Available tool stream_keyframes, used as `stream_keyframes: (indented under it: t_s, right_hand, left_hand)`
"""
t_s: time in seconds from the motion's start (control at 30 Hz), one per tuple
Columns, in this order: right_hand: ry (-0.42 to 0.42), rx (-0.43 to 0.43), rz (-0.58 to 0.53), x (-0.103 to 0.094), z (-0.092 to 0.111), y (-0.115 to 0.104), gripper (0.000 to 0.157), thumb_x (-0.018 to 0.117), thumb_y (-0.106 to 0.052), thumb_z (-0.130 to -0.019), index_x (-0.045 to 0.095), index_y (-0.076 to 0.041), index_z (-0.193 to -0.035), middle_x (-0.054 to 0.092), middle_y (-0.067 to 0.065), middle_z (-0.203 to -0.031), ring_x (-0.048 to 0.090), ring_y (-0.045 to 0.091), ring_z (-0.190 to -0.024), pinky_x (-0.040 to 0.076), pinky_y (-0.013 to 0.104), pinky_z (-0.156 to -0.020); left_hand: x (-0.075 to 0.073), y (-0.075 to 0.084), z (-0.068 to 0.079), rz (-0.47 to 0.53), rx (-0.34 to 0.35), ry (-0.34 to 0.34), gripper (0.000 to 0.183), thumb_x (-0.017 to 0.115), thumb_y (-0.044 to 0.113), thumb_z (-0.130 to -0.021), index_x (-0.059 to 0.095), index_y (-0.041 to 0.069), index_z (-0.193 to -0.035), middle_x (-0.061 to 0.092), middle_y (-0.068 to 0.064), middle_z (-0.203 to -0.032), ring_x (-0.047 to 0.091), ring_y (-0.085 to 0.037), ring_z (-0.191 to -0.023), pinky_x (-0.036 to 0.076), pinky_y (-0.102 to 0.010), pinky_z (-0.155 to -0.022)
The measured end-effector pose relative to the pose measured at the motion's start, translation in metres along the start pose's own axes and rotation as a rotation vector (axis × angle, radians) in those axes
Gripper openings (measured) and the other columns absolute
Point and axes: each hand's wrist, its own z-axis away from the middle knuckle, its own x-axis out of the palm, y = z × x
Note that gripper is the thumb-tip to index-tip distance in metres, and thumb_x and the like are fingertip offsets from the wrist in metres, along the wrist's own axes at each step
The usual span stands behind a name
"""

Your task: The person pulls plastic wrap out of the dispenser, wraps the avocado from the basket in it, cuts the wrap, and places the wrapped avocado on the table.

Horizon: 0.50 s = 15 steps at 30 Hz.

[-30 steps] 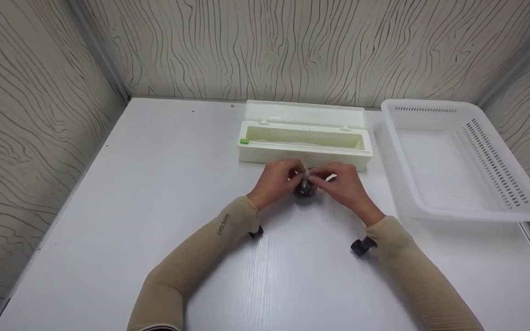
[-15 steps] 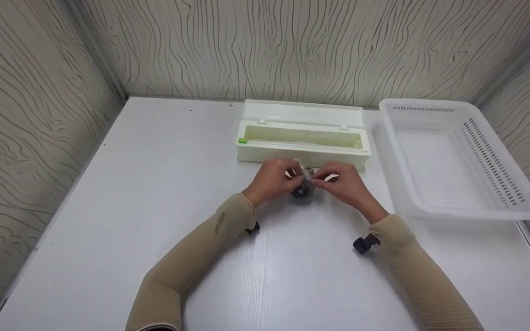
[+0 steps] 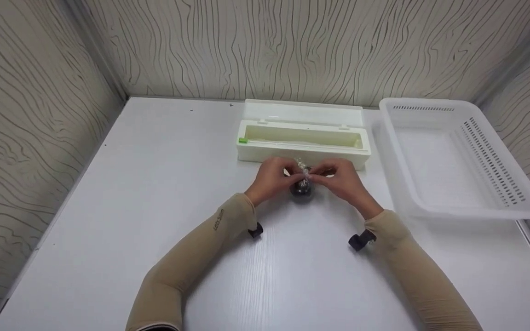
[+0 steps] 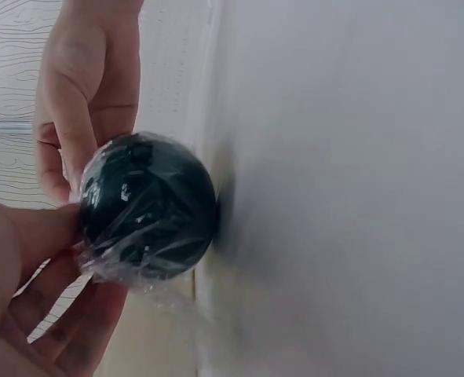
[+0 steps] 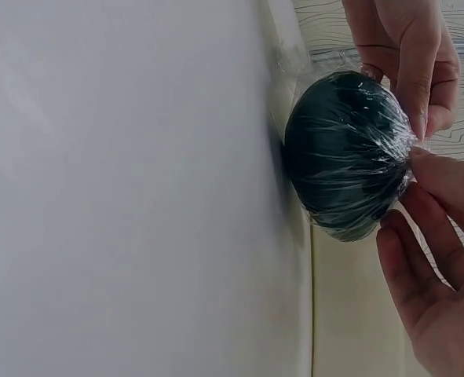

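Observation:
A dark, greenish-black round thing [image 5: 341,149] is wrapped in clear cling film [image 5: 385,145], its pleats drawn together at the top. It sits low at the white table in front of the cling film box; its kind is hidden under the film. My left hand [image 3: 274,180] pinches the gathered film between thumb and fingers from the left. From the right, my right hand [image 3: 342,180] pinches the same gather, its fingertips close against the left ones. A loose tuft of film sticks up between the hands in the head view.
Just behind the hands stands a long white cling film box [image 3: 302,154], its lid [image 3: 304,110] raised at the back and a green slider [image 3: 243,140] at the front left. A white plastic basket [image 3: 410,184] stands on the right. Patterned walls [image 3: 265,50] enclose the table [image 3: 154,184].
Both hands stay nearly in place while their fingers work the film. The film is now gathered more tightly above the dark round thing, with a tuft standing up.

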Motion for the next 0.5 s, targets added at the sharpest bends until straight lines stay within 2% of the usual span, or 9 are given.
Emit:
stream_keyframes:
  t_s: [0.17,0.27,0.37,0.5]
  right_hand:
    - [0.026,0.009,0.014,0.0023,0.0007,-0.0013,0.009,0.084,-0.016,-0.088,0.081,-0.007,-0.091,0.078,0.007,-0.086,0.070,0.008,-0.079,0.056,0.019,-0.076]
    - [0.041,0.021,-0.004,0.0036,0.0014,-0.0022,0.012,0.085,-0.016,-0.087,0.079,-0.006,-0.092,0.078,0.008,-0.085,0.069,0.007,-0.077,0.055,0.020,-0.073]
    - [0.046,0.038,-0.012,0.0032,0.0022,-0.0026,0.012,0.086,-0.015,-0.086,0.080,-0.006,-0.092,0.078,0.008,-0.085,0.069,0.007,-0.076,0.054,0.020,-0.070]
    - [0.023,0.046,0.006,0.0014,0.0025,-0.0020,0.009,0.085,-0.014,-0.087,0.082,-0.008,-0.093,0.079,0.007,-0.087,0.070,0.007,-0.077,0.054,0.020,-0.070]
  left_hand:
    - [0.0019,-0.0001,0.0014,0.099,-0.066,0.022,0.006,0.080,0.016,-0.092,0.077,0.016,-0.097,0.078,0.005,-0.092,0.071,-0.004,-0.084,0.054,-0.022,-0.076]
    - [0.0013,0.0008,0.0016,0.115,-0.080,0.032,0.005,0.081,0.015,-0.090,0.078,0.016,-0.094,0.078,0.005,-0.088,0.070,-0.003,-0.080,0.053,-0.022,-0.074]
    - [-0.0008,0.0023,0.0017,0.096,-0.055,0.017,0.003,0.080,0.014,-0.090,0.079,0.014,-0.093,0.078,0.004,-0.087,0.070,-0.005,-0.078,0.053,-0.021,-0.073]
    - [-0.0044,0.0029,0.0031,-0.008,0.046,-0.042,0.006,0.077,0.012,-0.092,0.081,0.013,-0.096,0.079,0.002,-0.091,0.071,-0.007,-0.083,0.056,-0.021,-0.076]
